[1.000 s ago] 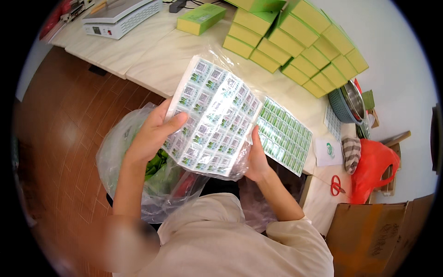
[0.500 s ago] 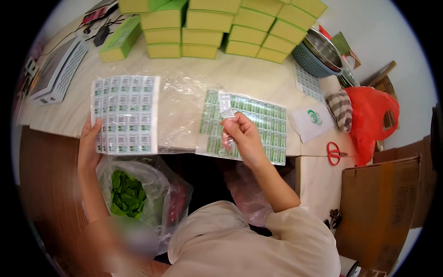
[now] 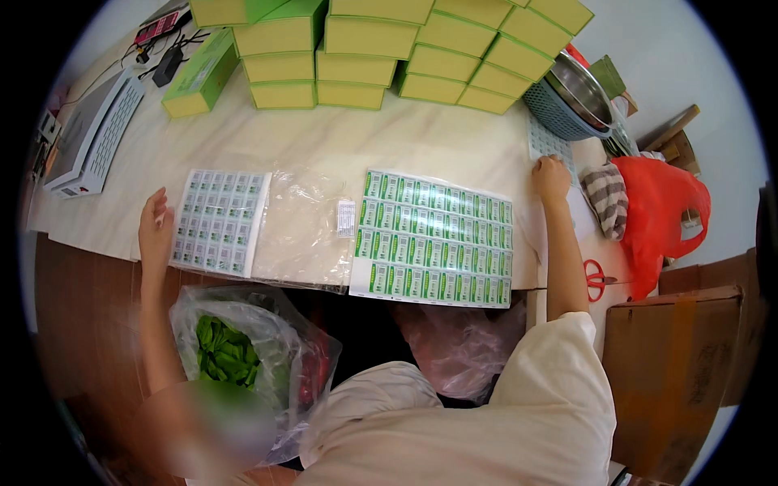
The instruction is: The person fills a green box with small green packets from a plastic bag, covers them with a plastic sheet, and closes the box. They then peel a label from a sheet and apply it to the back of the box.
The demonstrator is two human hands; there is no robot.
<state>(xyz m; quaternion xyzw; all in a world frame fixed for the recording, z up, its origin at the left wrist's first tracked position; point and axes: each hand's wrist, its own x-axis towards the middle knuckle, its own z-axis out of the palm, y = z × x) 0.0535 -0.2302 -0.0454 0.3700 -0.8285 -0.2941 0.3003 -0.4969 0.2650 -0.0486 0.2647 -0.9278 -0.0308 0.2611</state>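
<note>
My L hand is half open, fingers loosely bent, nothing in it, just beside the pale-blue rectangular label sheet. My R hand is curled at a 2nd pale-blue label sheet nr the round blue-grey plastic basket; can't tell if gripping. Glossy green-and-white label sheet lies betw. hands on cream marbled tabletop.

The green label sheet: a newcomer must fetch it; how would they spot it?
On the marbled table, look in front of the stacked boxes. The green label sheet lies at the front edge, right of the clear wrapper. Unlike the bluish sheet farther left, it has green labels and a blank lower-left corner.
</note>
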